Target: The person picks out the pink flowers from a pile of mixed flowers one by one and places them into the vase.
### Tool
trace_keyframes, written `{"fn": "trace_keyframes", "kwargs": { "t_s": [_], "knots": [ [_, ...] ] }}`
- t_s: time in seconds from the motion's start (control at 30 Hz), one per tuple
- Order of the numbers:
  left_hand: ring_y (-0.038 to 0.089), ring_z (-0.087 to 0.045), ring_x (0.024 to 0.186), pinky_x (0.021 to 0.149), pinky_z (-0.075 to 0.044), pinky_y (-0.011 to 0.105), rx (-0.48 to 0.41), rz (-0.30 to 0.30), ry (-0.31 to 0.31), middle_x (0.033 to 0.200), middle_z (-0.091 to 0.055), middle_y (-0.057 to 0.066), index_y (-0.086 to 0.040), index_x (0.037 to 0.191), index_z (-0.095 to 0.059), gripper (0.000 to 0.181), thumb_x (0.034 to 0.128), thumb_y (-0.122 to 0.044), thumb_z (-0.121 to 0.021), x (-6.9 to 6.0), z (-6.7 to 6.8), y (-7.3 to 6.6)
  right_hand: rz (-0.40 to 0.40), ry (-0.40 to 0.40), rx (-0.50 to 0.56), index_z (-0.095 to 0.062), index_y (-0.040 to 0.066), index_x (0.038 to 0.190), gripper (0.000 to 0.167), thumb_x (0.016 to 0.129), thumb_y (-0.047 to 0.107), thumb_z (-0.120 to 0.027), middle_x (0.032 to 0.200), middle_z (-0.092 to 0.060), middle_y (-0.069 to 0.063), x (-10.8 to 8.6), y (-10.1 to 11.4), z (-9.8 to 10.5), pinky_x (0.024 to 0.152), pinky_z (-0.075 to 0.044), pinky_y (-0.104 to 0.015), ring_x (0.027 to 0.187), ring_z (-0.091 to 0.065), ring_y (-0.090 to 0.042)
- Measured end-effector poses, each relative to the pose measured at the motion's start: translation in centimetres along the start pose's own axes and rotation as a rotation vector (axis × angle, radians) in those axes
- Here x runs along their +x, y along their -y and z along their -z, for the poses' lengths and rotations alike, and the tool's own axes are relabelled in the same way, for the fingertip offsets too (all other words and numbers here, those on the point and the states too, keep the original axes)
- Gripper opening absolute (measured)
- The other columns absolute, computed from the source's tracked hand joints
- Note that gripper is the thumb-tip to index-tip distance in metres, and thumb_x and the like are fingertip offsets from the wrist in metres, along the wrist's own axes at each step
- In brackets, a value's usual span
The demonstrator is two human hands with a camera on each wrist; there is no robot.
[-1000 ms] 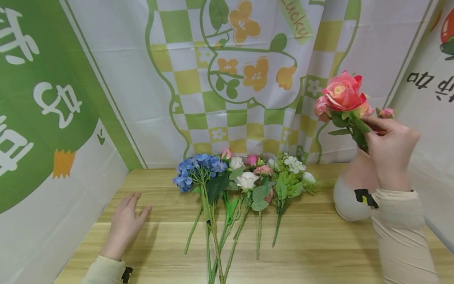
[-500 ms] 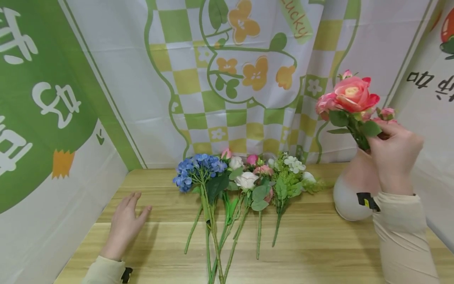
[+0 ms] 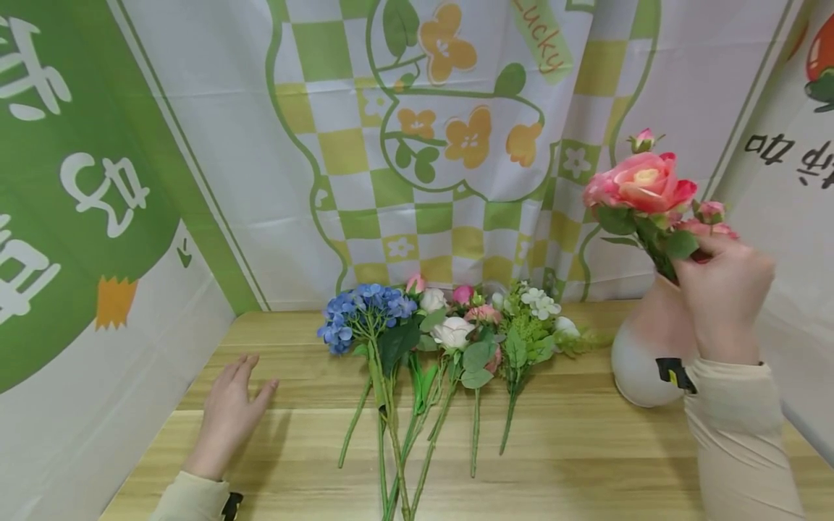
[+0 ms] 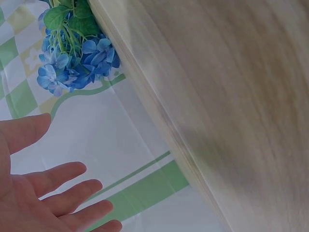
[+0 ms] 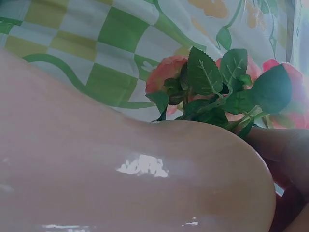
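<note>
- Your right hand (image 3: 726, 300): fingers curled, pinching the pink rose bunch (image 3: 651, 184) just above the vase.
- Glazed pink-and-white vase (image 3: 641, 362): upright on your wooden table (image 3: 573, 470), rose stems at its mouth.
- Your left hand (image 3: 228, 412): empty, fingers loosely spread.

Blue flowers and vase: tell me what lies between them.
In the head view, white and pink flowers and a leafy green bunch lie between the blue flowers and the vase.

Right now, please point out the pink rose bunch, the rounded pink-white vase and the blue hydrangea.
Pink rose bunch (image 3: 647, 185): head view, largest bloom.
Rounded pink-white vase (image 3: 641, 362): head view, lower body.
Blue hydrangea (image 3: 365, 301): head view, petals.
</note>
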State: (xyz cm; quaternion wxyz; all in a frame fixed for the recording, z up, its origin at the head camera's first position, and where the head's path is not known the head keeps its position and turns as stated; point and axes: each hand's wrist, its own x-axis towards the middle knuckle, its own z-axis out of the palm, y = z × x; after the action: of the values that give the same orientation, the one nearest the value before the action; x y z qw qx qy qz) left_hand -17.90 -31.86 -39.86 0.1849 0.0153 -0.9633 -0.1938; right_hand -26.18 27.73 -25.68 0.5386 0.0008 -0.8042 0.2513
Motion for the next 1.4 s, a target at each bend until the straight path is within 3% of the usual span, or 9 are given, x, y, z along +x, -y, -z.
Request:
{"fn": "trace_keyframes", "kwargs": {
  "t_s": [0.07,0.13,0.23,0.3,0.37,0.7,1.03,1.4],
  "knots": [
    [0.057,-0.029,0.126,0.098,-0.024,0.071,0.0,0.0,0.0,0.139,-0.033,0.038,0.013,0.135,-0.038,0.062,0.0927,-0.027,-0.059,0.0,0.0,0.0,-0.014,0.023,-0.006,-0.073,-0.003,0.075,0.025,0.082,0.019,-0.065,0.064,-0.065,-0.023,-0.1,0.0,0.1,0.055,-0.026,-0.031,0.056,-0.019,0.03],
    [0.057,-0.029,0.126,0.098,-0.024,0.071,-0.001,0.002,0.003,0.14,-0.033,0.038,0.013,0.136,-0.038,0.062,0.0928,-0.027,-0.059,0.0,0.0,0.0,-0.044,0.052,-0.022,-0.075,-0.001,0.08,0.023,0.082,0.02,-0.067,0.071,-0.068,-0.024,-0.1,0.0,0.2,0.056,-0.028,-0.031,0.055,-0.03,0.025],
    [0.057,-0.029,0.126,0.098,-0.023,0.071,-0.001,0.005,0.004,0.14,-0.032,0.038,0.013,0.136,-0.038,0.063,0.0926,-0.027,-0.059,0.0,0.0,0.1,-0.078,0.096,-0.048,-0.075,-0.002,0.086,0.022,0.082,0.018,-0.066,0.075,-0.068,-0.025,-0.2,-0.1,0.4,0.056,-0.03,-0.035,0.053,-0.055,-0.006],
    [0.058,-0.029,0.126,0.099,-0.023,0.071,0.0,0.005,0.003,0.14,-0.032,0.038,0.013,0.136,-0.038,0.063,0.0923,-0.027,-0.059,0.0,0.0,0.1,-0.092,0.116,-0.068,-0.075,-0.001,0.087,0.021,0.082,0.017,-0.065,0.075,-0.068,-0.026,-0.2,-0.2,0.5,0.054,-0.03,-0.039,0.059,-0.059,-0.033],
    [0.058,-0.029,0.126,0.098,-0.023,0.072,0.004,0.005,0.0,0.14,-0.032,0.038,0.013,0.135,-0.038,0.062,0.092,-0.026,-0.06,0.0,0.0,0.1,-0.096,0.135,-0.08,-0.075,-0.002,0.087,0.021,0.081,0.014,-0.063,0.074,-0.067,-0.026,-0.3,-0.4,0.5,0.052,-0.029,-0.043,0.066,-0.059,-0.045],
    [0.058,-0.029,0.126,0.099,-0.023,0.072,0.007,0.009,0.009,0.14,-0.032,0.038,0.013,0.136,-0.038,0.062,0.0924,-0.027,-0.059,0.0,0.1,0.0,-0.107,0.236,-0.136,-0.073,-0.004,0.092,0.024,0.083,0.015,-0.061,0.083,-0.068,-0.028,-0.1,-0.6,0.7,0.059,-0.035,-0.051,0.074,-0.06,-0.046],
    [0.058,-0.029,0.126,0.099,-0.023,0.072,0.01,0.002,0.004,0.14,-0.032,0.038,0.013,0.136,-0.038,0.062,0.0924,-0.027,-0.059,0.2,0.1,0.0,-0.192,0.385,-0.187,-0.073,-0.001,0.097,0.024,0.088,0.018,-0.06,0.098,-0.068,-0.024,0.2,-0.3,1.3,0.068,-0.038,-0.051,0.091,-0.06,-0.045],
    [0.058,-0.029,0.126,0.098,-0.023,0.073,0.013,0.007,0.009,0.14,-0.032,0.038,0.013,0.136,-0.038,0.063,0.0921,-0.026,-0.059,0.1,0.0,-0.2,-0.201,0.442,-0.205,-0.073,0.002,0.1,0.027,0.09,0.023,-0.06,0.102,-0.068,-0.022,0.5,0.0,1.5,0.072,-0.036,-0.05,0.096,-0.058,-0.043]
  ]
}}
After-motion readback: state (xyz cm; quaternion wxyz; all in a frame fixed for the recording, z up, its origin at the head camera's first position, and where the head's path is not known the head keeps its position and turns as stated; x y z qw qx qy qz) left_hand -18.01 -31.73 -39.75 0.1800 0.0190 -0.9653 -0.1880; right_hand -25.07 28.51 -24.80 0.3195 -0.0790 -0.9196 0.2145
